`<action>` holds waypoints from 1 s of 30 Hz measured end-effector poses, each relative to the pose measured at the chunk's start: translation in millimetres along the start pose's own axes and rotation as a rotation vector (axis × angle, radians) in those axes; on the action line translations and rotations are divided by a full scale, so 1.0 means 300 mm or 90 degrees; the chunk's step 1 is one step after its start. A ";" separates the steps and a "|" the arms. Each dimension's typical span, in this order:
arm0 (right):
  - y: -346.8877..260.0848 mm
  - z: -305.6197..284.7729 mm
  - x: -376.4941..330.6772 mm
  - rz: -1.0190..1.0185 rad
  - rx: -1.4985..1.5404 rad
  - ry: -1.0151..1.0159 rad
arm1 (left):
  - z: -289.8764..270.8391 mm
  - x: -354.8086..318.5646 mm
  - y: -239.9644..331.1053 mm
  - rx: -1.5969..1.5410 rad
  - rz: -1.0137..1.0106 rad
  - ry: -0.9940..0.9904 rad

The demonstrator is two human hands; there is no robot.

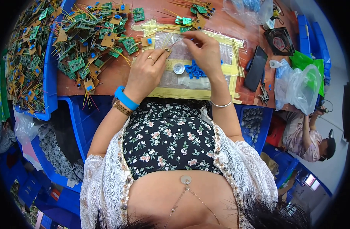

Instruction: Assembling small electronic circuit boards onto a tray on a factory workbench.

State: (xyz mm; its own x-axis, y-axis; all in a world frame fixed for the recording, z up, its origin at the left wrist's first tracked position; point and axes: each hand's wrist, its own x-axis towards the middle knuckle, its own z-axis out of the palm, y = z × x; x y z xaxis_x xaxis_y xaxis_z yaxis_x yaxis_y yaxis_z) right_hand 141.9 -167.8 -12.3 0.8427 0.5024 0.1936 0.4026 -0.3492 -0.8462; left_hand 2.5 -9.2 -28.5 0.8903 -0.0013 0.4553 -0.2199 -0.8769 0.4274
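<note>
From here, the left hand partly hides 1 small brown board, and the board-filled blue bin's far end escapes me.

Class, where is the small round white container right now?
In the head view, the white container sits at upper centre, just right of the left hand and left of the small blue pieces.
</note>
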 end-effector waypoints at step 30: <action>-0.018 0.055 -0.026 -0.068 -0.103 0.000 | 0.022 0.000 0.067 0.150 -0.054 -0.091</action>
State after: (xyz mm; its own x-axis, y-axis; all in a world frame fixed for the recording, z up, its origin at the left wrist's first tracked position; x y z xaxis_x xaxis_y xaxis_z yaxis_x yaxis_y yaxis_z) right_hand 127.2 -156.9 -17.3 0.7920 0.5438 0.2776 0.5418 -0.4163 -0.7301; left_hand 0.8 -30.0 -25.2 0.9523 0.0242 0.3043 -0.0583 -0.9641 0.2591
